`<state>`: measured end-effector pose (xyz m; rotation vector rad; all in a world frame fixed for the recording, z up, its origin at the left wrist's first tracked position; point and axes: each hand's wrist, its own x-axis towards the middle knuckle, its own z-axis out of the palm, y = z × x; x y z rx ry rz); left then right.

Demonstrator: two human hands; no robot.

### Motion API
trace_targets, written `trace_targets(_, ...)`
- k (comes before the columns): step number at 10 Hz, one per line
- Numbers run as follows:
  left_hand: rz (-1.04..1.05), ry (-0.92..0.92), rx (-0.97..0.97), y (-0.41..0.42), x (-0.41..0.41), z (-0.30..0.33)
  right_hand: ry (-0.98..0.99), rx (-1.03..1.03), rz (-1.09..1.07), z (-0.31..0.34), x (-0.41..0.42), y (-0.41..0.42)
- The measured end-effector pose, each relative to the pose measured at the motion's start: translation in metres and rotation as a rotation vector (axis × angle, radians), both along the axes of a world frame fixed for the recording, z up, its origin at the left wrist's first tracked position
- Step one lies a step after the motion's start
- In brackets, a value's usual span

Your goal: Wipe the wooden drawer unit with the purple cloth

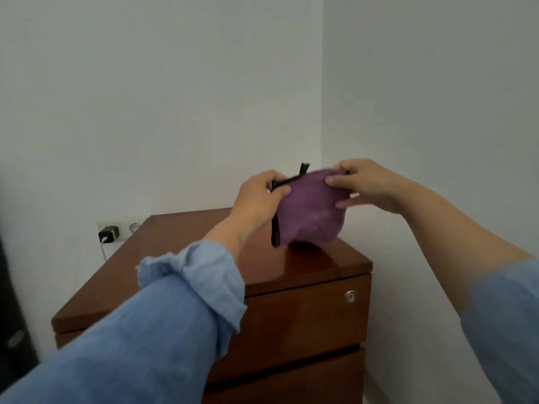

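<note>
Your left hand (256,199) pinches the left edge of the purple cloth (310,212) between thumb and curled fingers, at the point where a black trim strip (287,181) runs along the cloth's top edge. Your right hand (364,185) pinches the cloth's upper right corner — thumb in front, fingertips (331,179) curled over the top — while its lower fingers rest against the cloth's right side. The cloth hangs bunched between the two hands, held up in the air above the far right part of the wooden drawer unit (291,316); its lower edge comes close to the top surface, but whether it touches cannot be told. A second length of black trim hangs down the cloth's left side.

Both forearms reach in from the near edge, each with a blue sleeve (189,301) rolled back. The unit stands in a corner of white walls; its top is glossy, and a round lock (350,296) sits at the upper right of the top drawer front. On the left wall, low down — a socket strip (128,227) with a black charger (108,233) plugged in.
</note>
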<state>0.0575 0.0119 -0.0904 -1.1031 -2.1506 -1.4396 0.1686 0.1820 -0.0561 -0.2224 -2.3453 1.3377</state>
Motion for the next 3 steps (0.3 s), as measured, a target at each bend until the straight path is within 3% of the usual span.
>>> trace_targets(1, -0.044, -0.215, -0.123, 0.003, -0.017, -0.03, -0.179, 0.024, -0.001, -0.031, -0.009, 0.011)
trace_targets(2, 0.024, -0.301, -0.248, 0.007, -0.036, -0.042, -0.153, -0.009, -0.074, -0.051, -0.031, 0.011)
trace_targets(3, 0.319, -0.137, -0.337, 0.006, -0.048, -0.045, 0.003, 0.171, -0.324, -0.058, -0.047, 0.021)
